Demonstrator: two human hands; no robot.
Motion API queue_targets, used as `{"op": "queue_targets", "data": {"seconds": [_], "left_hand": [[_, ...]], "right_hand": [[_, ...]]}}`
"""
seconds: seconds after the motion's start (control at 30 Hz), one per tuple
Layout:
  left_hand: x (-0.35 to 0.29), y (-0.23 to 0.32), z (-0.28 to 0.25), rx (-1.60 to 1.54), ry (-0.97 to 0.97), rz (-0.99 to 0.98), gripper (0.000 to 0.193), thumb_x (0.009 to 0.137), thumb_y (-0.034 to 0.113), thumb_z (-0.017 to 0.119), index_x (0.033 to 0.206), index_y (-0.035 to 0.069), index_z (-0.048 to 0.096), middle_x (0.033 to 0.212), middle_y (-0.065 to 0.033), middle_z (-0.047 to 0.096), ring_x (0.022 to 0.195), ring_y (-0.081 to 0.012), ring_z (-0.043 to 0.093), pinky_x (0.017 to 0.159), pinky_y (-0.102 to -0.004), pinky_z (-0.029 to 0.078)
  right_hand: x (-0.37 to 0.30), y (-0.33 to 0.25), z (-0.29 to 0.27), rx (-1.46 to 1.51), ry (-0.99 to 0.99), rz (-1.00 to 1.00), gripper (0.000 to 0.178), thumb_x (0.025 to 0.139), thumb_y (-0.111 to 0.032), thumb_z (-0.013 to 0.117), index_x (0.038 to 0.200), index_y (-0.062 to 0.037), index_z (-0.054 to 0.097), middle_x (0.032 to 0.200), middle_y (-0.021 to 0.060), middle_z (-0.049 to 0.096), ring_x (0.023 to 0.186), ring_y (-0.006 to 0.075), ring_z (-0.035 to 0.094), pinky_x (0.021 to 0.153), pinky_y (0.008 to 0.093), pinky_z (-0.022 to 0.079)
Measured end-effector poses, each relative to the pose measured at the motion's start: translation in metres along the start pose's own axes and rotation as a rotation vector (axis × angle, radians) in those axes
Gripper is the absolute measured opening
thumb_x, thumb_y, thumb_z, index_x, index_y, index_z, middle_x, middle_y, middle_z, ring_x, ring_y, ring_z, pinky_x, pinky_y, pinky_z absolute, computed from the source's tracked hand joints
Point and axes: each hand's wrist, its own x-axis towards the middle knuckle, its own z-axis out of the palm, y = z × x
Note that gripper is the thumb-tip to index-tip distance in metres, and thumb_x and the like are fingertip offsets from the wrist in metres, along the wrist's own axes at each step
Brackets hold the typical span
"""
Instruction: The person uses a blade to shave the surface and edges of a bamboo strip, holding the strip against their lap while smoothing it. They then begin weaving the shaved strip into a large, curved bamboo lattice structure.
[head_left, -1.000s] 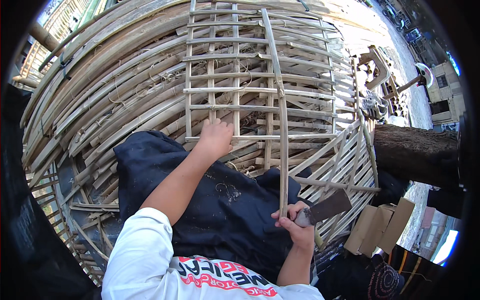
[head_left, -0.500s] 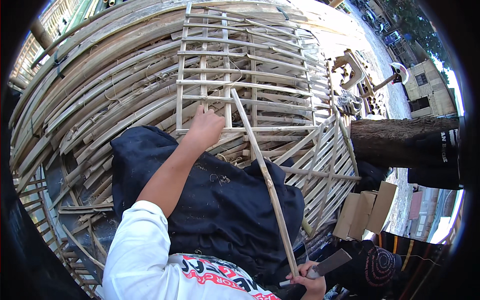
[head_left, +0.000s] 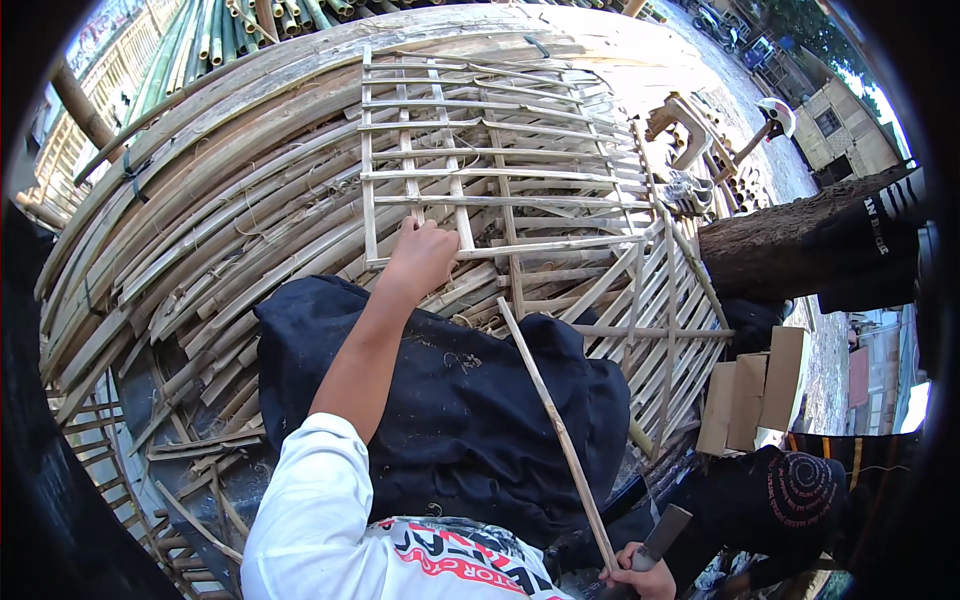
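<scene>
A flat lattice panel of thin bamboo slats (head_left: 500,202) lies ahead, its upright pieces crossing several long rows. My left hand (head_left: 425,258) is closed at the panel's near edge, round the lower end of one upright slat. Low at the right, my right hand (head_left: 645,580) grips a long bamboo strip (head_left: 553,420) together with a broad, dark-bladed knife (head_left: 664,532). The strip leans up and to the left, its far tip short of the panel's near rail. The knife's handle is mostly hidden by my fingers.
Black cloth (head_left: 440,400) covers my lap. Long split bamboo (head_left: 200,240) is stacked at the left and beneath the panel. A second slatted panel (head_left: 665,340) stands at the right, near a tree trunk (head_left: 770,235), a wooden clamp-like piece (head_left: 682,130) and cardboard (head_left: 750,395).
The strip in my right hand has drawn back toward me; its tip no longer overlaps the panel. My left hand stays on the upright slat. The whole view has shifted slightly.
</scene>
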Motion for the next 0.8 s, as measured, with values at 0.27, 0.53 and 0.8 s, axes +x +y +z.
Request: {"op": "queue_targets", "data": {"seconds": [0.27, 0.53, 0.8], "left_hand": [[-0.01, 0.005, -0.022, -0.112, 0.14, 0.106, 0.015, 0.085, 0.022, 0.067, 0.094, 0.011, 0.063, 0.091, -0.0025, 0.067, 0.099, -0.0213, 0.059, 0.093, -0.0445, 0.036], [-0.013, 0.006, -0.03, -0.269, 0.199, 0.124, 0.015, 0.083, 0.018, 0.069, 0.094, 0.008, 0.065, 0.094, -0.0037, 0.066, 0.1, -0.0219, 0.056, 0.094, -0.0382, 0.033], [-0.012, 0.006, -0.04, -0.288, 0.197, 0.169, 0.013, 0.087, 0.018, 0.064, 0.093, 0.008, 0.059, 0.092, -0.0046, 0.064, 0.099, -0.0235, 0.056, 0.095, -0.0411, 0.034]], "right_hand": [[0.052, 0.032, -0.029, 0.022, -0.074, -0.055, 0.027, 0.074, 0.006, 0.073, 0.078, -0.0035, 0.048, 0.084, 0.0258, 0.065, 0.076, 0.0301, 0.069, 0.065, 0.0362, 0.057], [0.134, -0.005, 0.001, -0.002, -0.274, -0.208, 0.025, 0.078, 0.008, 0.069, 0.081, -0.0053, 0.047, 0.081, 0.0137, 0.062, 0.083, 0.026, 0.068, 0.066, 0.033, 0.055], [0.205, -0.033, 0.035, 0.103, -0.268, -0.307, 0.026, 0.077, 0.007, 0.068, 0.08, -0.0072, 0.047, 0.076, 0.0083, 0.055, 0.081, 0.0255, 0.067, 0.06, 0.0301, 0.053]]}}
